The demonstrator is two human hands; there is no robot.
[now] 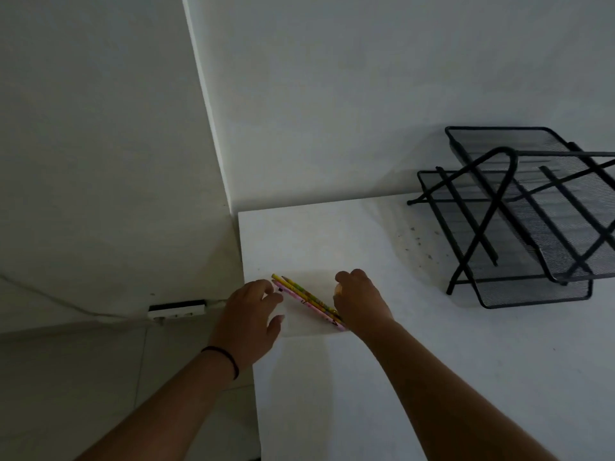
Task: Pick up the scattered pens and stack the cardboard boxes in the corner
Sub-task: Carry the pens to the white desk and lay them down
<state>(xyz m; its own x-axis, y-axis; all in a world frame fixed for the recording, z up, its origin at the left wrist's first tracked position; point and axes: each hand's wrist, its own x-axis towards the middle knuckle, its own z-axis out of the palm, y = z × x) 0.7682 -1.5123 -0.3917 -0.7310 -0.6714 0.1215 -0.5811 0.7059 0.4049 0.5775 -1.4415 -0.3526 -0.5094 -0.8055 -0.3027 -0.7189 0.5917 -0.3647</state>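
From the head camera, looking down: a small bundle of slim yellow and pink patterned pens [307,299] lies side by side on the plain white counter [416,361], near its left edge. Their long axis runs on a diagonal, far tips up and to the left, near ends down and to the right. And look, the hands sit one at each end of that line!

The left hand [248,319], a thin black band [226,357] round its wrist, hangs over the counter's edge at the far-left tips; its fingers are loosely curved, fingertips right at the pen ends, thumb spread apart below. I can't tell whether it actually touches them. It looks open, holding nothing.

The right hand [361,302] covers the near-right ends, fingers curled down over them. It seems to be pinching or pressing the bundle, though the contact itself is hidden under the knuckles.

My read: both hands are equally close, so squaring and lifting the bundle along that diagonal is the coming move.

Away to the right stands a black wire-mesh tiered paper tray [532,221], well apart. No cardboard boxes in sight.
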